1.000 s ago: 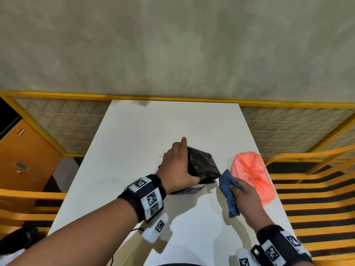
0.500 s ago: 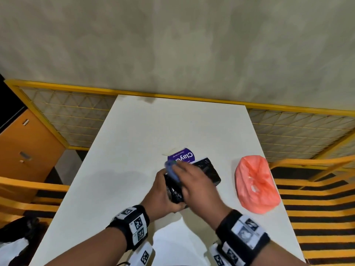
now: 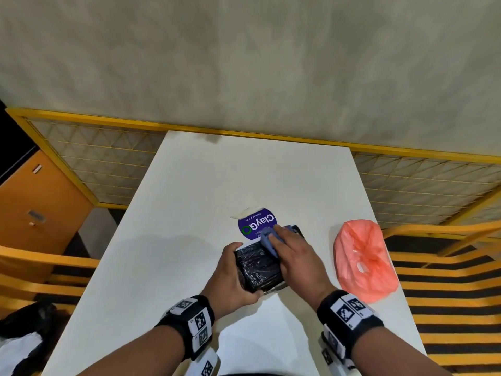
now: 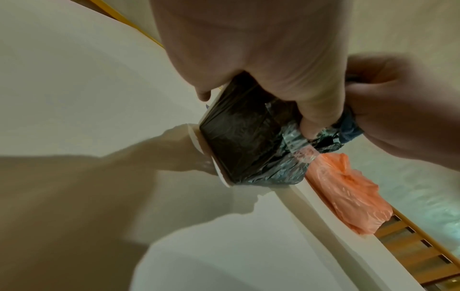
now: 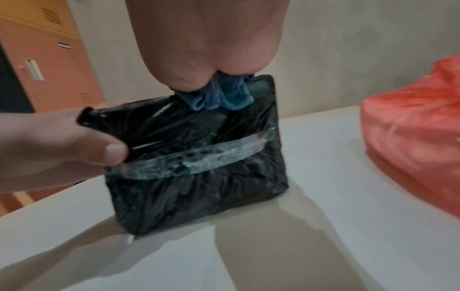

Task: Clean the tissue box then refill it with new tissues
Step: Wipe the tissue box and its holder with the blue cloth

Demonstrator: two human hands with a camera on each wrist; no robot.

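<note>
A tissue box (image 3: pixel 259 268) wrapped in black plastic with a strip of clear tape (image 5: pixel 199 157) stands on the white table (image 3: pixel 176 240). My left hand (image 3: pixel 233 275) grips its near left end, thumb on the taped side (image 5: pixel 112 151). My right hand (image 3: pixel 292 256) holds a blue cloth (image 3: pixel 267 237) and presses it on the top of the box (image 5: pixel 189 177). The cloth (image 5: pixel 219 94) bunches out under my palm. In the left wrist view my fingers (image 4: pixel 316 118) curl over the box (image 4: pixel 244 141).
An orange-pink plastic bag (image 3: pixel 363 256) lies on the table to the right of the box. A round purple sticker (image 3: pixel 254 223) is on the table behind the box. Yellow rails (image 3: pixel 447 267) flank the table; an orange cabinet (image 3: pixel 35 202) stands left.
My right hand brought the blue cloth from beside the box onto its top. My left hand shifted its grip from the box's top to its near left end, and the purple sticker came into view.
</note>
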